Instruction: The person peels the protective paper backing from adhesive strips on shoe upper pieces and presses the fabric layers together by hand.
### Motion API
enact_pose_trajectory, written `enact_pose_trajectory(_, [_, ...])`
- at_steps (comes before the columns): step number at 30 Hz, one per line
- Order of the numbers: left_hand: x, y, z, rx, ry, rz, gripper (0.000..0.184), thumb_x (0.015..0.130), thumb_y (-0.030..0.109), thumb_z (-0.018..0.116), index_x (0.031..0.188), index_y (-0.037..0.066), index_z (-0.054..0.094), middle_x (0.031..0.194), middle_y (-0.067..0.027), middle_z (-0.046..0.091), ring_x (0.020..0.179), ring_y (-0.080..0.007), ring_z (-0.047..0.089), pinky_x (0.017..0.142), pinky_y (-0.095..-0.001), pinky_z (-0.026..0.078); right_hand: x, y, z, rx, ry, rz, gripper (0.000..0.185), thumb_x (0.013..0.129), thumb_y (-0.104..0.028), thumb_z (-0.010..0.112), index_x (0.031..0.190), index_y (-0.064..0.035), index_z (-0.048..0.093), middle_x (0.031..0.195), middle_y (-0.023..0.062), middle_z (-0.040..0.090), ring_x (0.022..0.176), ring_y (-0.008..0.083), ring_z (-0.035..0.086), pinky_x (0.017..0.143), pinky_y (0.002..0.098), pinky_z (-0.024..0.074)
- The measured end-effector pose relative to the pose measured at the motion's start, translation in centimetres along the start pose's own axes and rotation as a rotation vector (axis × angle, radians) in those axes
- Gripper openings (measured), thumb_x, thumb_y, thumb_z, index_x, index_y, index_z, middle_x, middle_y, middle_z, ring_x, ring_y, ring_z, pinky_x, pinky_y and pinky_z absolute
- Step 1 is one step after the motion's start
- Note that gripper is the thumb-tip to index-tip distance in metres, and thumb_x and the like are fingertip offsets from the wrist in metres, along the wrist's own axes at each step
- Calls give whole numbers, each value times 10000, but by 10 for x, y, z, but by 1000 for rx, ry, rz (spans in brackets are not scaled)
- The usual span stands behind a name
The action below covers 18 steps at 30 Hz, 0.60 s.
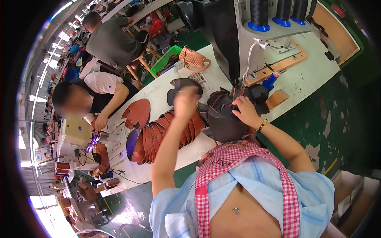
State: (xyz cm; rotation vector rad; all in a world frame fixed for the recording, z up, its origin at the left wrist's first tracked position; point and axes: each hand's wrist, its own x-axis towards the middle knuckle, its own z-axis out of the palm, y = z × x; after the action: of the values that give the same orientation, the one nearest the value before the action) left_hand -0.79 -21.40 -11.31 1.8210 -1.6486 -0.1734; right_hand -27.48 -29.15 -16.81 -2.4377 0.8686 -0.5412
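My left hand (pixel 185 104) is raised over the table, smeared by motion, so its fingers do not show clearly. Just behind it lies a dark rounded leather piece (pixel 180 84); whether the hand touches it I cannot tell. My right hand (pixel 247 111) has its fingers bent over the edge of a black leather piece (pixel 228 125) in a loose pile before me. A beaded bracelet (pixel 262 126) circles that wrist. To the left, a long row of overlapping reddish-brown leather pieces (pixel 166 135) lies on the white table, with a flat brown piece (pixel 137 112) beside it.
A sewing machine (pixel 254 51) stands ahead, with black thread spools (pixel 260 18) above. A blue bottle (pixel 271 81) stands at its base. A tan ribbed object (pixel 192 59) and a green basket (pixel 166 59) are farther back. A co-worker (pixel 105 89) works at another machine on the left.
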Motion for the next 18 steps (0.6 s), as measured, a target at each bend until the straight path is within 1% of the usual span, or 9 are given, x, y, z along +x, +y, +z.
enact_pose_trajectory(1, [-13,22,16,-25,-25,207,357,724,125,703,1054,31,605,1103,-156,608,1001,-327,581,859,-397,469,2,-1,-4,69,28,-25,249,790,-150,676,963,-33,540,983,111,573,935,262,541,790,362,446])
enact_pose_trajectory(2, [-19,45,23,0,-209,386,366,712,143,724,1049,48,615,1131,-141,602,1054,-316,568,866,-414,474,7,2,-4,255,-40,28,222,814,-148,660,951,-30,532,937,88,565,881,217,534,754,337,441])
enact_pose_trajectory(4, [-36,69,39,153,-128,622,390,702,169,740,1060,65,624,1158,-127,593,1111,-321,544,870,-424,479,21,7,-7,627,-174,145,177,860,-143,628,927,-25,515,844,41,550,775,127,520,683,286,431])
enact_pose_trajectory(5, [-40,72,43,132,-91,584,386,710,180,726,1065,68,624,1165,-130,587,1118,-327,540,888,-428,468,28,11,-15,613,-269,203,178,894,-158,606,971,-12,541,806,-1,553,751,57,495,662,227,423])
enact_pose_trajectory(8, [-33,75,49,109,4,562,386,720,198,708,1074,69,625,1167,-133,585,1116,-337,543,902,-425,461,39,2,-47,1058,-374,397,220,884,-139,612,1044,2,563,897,-2,584,810,58,522,698,217,433])
enact_pose_trajectory(9, [-29,75,46,136,15,596,393,713,194,718,1072,63,627,1154,-131,595,1100,-335,555,878,-414,475,41,-7,-57,1100,-404,309,276,874,-123,619,1111,4,559,950,11,602,857,62,541,748,220,444])
enact_pose_trajectory(13, [-20,87,21,286,-167,686,317,757,155,639,1034,0,625,1094,-168,622,995,-297,620,818,-361,507,43,-15,-71,896,-589,71,735,609,-9,812,1252,8,454,1135,79,571,1042,149,537,910,279,435])
enact_pose_trajectory(15, [-23,97,12,384,-252,764,327,740,124,595,1009,-60,598,1048,-211,632,943,-289,645,791,-333,522,42,-24,-81,878,-633,105,719,621,26,792,1254,-2,453,1131,63,561,1052,133,523,899,276,440])
enact_pose_trajectory(18, [-25,112,1,544,-266,823,302,713,117,593,959,-58,592,984,-205,641,890,-289,651,735,-337,526,44,-33,-90,790,-634,52,735,597,7,804,1250,-3,468,1129,70,557,1065,143,522,924,296,428])
